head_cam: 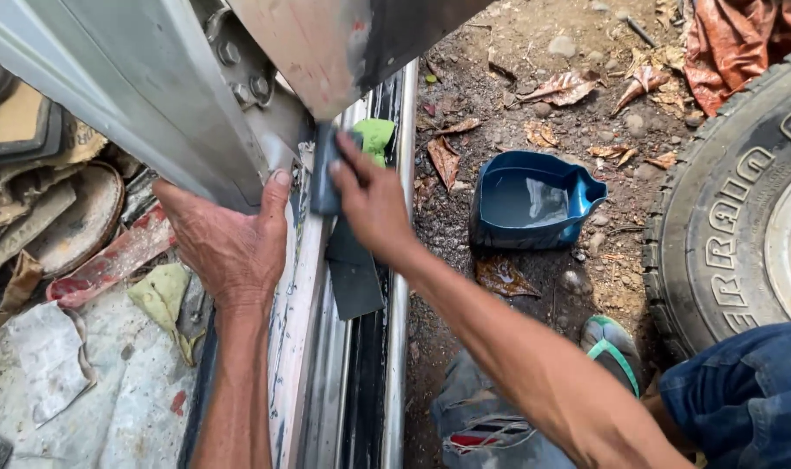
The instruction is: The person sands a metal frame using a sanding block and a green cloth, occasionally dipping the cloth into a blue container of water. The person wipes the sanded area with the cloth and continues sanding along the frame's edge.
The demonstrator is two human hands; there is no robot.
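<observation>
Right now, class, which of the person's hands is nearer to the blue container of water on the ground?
The right hand is nearer: it presses a dark sanding block on the sill, just left of the blue container. The left hand rests farther left, against the grey door post.

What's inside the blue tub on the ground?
The blue tub holds murky grey water that reflects light. Its bottom is hidden by the water, so anything sunk there cannot be seen.
</observation>
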